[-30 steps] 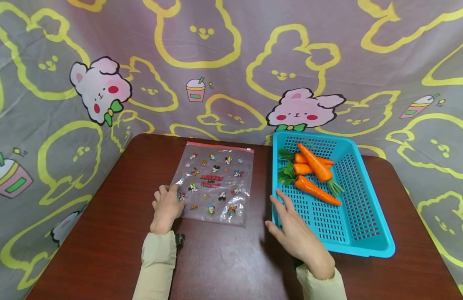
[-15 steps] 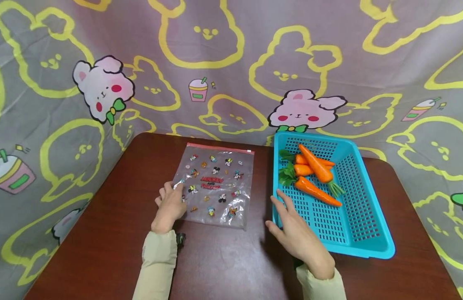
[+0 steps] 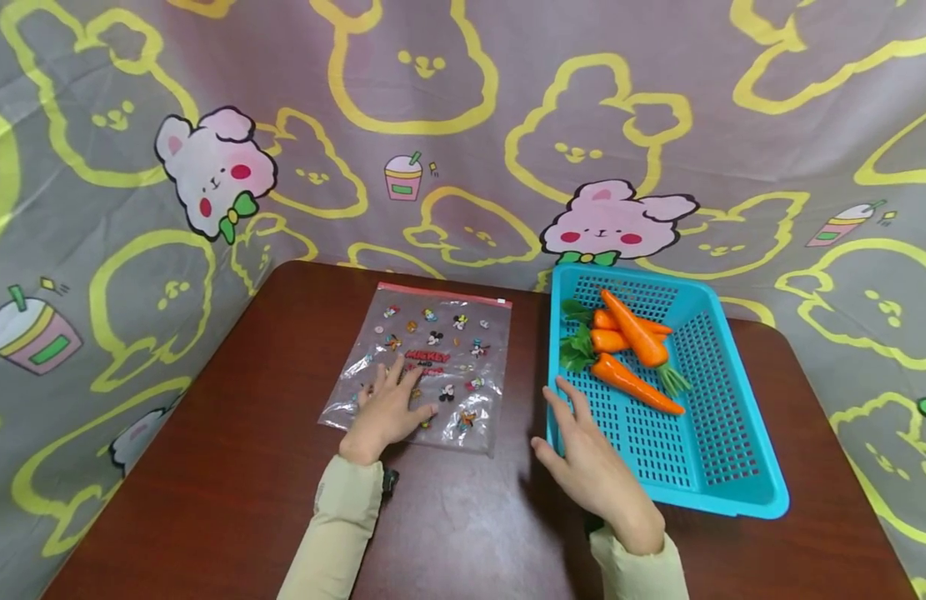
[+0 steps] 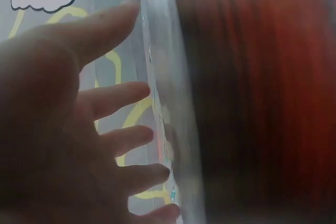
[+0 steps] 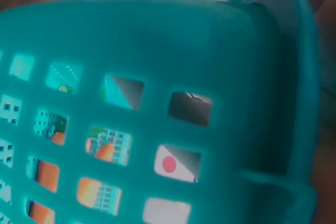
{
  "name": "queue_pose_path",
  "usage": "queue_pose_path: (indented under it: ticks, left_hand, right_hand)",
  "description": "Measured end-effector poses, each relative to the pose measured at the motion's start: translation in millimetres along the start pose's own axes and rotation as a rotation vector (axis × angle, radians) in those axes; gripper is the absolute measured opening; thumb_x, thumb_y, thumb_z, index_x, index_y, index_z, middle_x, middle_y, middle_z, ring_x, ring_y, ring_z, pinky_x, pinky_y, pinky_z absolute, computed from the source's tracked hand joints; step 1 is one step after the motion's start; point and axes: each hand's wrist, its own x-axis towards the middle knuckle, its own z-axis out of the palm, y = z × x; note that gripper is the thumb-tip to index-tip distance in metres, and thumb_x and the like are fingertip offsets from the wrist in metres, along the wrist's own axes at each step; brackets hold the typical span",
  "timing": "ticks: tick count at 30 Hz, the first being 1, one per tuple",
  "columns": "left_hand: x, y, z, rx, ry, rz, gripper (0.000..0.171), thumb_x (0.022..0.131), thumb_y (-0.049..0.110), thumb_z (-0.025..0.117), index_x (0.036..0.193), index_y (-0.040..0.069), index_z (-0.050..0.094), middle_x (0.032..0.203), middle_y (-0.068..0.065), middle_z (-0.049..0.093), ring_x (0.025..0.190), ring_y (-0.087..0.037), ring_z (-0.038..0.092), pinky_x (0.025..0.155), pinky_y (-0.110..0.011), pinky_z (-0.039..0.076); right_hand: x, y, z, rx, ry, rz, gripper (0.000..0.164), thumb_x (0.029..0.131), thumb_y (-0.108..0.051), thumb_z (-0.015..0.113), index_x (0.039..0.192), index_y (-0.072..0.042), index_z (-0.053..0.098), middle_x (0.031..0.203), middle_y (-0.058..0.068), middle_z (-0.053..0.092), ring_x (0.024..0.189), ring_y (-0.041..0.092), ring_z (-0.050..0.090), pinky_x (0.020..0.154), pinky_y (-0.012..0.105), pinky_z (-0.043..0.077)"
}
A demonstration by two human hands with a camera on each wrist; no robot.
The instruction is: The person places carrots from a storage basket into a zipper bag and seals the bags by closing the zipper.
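A clear zip bag (image 3: 488, 358) with cartoon figures, red lettering and a red zip edge lies flat on the table. My left hand (image 3: 387, 412) is over its lower left part, fingers spread and nearly straight. In the left wrist view, the fingertips are right at the bag's surface (image 4: 176, 93). At the near left side of a blue perforated plastic basket (image 5: 131, 30), my right hand (image 3: 593, 467) rests with fingers extended along the rim. Several orange carrots (image 3: 635, 383) with green tops lie in the basket's far left part.
The dark wooden table (image 3: 207, 433) carries the bag at centre left and the basket at the right. Behind and beside it hangs a grey cloth (image 3: 463, 83) printed with yellow outlines and rabbit faces. A strip of bare tabletop separates bag from basket.
My left hand has moved right from the bag's left edge onto the bag, its fingers spreading apart. The right hand, basket and carrots stay nearly as they were.
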Motion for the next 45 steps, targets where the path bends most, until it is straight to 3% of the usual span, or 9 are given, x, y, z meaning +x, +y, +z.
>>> queue_pose_path:
  ticks: [5,9,12,18,23,26,31,38,45]
  left_hand:
    - [-2.9,4.4,0.5,0.001,-0.045,-0.005,0.077,0.086,0.043,0.067,0.149,0.014,0.036,0.161,-0.016,0.013,0.146,-0.049,0.006,0.108,-0.074,0.009]
    - [-3.7,5.0,0.5,0.002,-0.058,-0.009,0.077,0.085,0.042,0.067,0.149,0.013,0.037,0.161,-0.017,0.014,0.145,-0.050,0.004,0.107,-0.075,0.009]
    - [-3.5,5.4,0.8,0.008,-0.074,-0.017,0.076,0.085,0.041,0.068,0.149,0.013,0.037,0.161,-0.017,0.015,0.145,-0.051,0.003,0.107,-0.075,0.009]
    - [-2.3,9.0,0.2,0.008,-0.093,-0.035,0.077,0.083,0.038,0.071,0.148,0.014,0.038,0.160,-0.018,0.016,0.144,-0.053,0.004,0.106,-0.076,0.008]
    - [-5.0,12.1,-3.5,0.027,-0.128,-0.050,0.082,0.079,0.035,0.077,0.148,0.015,0.038,0.159,-0.019,0.019,0.143,-0.054,0.007,0.104,-0.077,0.012]
    - [-8.5,15.7,-5.5,0.044,-0.139,-0.055,0.085,0.075,0.033,0.081,0.147,0.016,0.039,0.158,-0.019,0.022,0.142,-0.055,0.010,0.102,-0.078,0.016]
    - [-13.9,24.5,-5.0,0.075,-0.124,-0.053,0.091,0.069,0.031,0.085,0.146,0.014,0.040,0.151,-0.021,0.030,0.138,-0.055,0.020,0.097,-0.079,0.025]
    - [-21.6,33.4,-1.9,0.127,-0.121,-0.031,0.090,0.061,0.029,0.089,0.138,0.010,0.047,0.135,-0.024,0.039,0.118,-0.050,0.038,0.076,-0.067,0.047]
    - [-25.8,37.2,-5.6,0.152,-0.134,-0.008,0.083,0.058,0.028,0.092,0.129,0.004,0.055,0.131,-0.027,0.040,0.112,-0.049,0.041,0.075,-0.056,0.054]
  right_hand:
    - [0.8,1.1,2.7,-0.010,0.006,-0.002,0.071,0.094,-0.029,0.061,0.151,-0.005,0.027,0.161,0.013,0.010,0.118,0.034,0.057,0.084,0.044,0.053]
    - [1.4,-0.2,1.7,-0.005,-0.016,0.016,0.072,0.094,-0.028,0.061,0.152,-0.007,0.025,0.161,0.011,0.008,0.083,0.021,0.064,0.065,0.030,0.050]
    - [1.9,-1.3,-0.3,0.007,-0.041,0.028,0.072,0.095,-0.028,0.060,0.152,-0.007,0.023,0.162,0.010,0.005,0.060,0.014,0.054,0.056,0.026,0.043]
    - [2.3,-1.9,-1.6,0.001,-0.034,0.023,0.071,0.095,-0.028,0.060,0.152,-0.007,0.025,0.161,0.010,0.006,0.074,0.018,0.060,0.063,0.029,0.048]
    - [2.9,-2.2,-3.0,0.018,-0.068,0.048,0.072,0.095,-0.028,0.059,0.153,-0.009,0.022,0.162,0.008,0.002,0.049,0.011,0.044,0.052,0.026,0.040]
    - [2.9,-1.8,-3.2,0.016,-0.068,0.043,0.072,0.095,-0.028,0.059,0.153,-0.008,0.022,0.162,0.009,0.002,0.048,0.011,0.044,0.053,0.025,0.040]
    - [2.3,-0.8,-2.6,0.011,-0.054,0.030,0.071,0.095,-0.027,0.060,0.152,-0.007,0.023,0.162,0.010,0.004,0.060,0.012,0.054,0.060,0.028,0.044]
    - [-0.5,0.9,-0.6,-0.007,-0.016,0.008,0.071,0.094,-0.028,0.062,0.151,-0.005,0.027,0.161,0.012,0.009,0.100,0.028,0.063,0.078,0.042,0.054]
    - [1.0,-0.8,-1.2,0.004,-0.039,0.022,0.071,0.094,-0.028,0.061,0.151,-0.006,0.026,0.161,0.011,0.007,0.068,0.014,0.059,0.066,0.031,0.049]
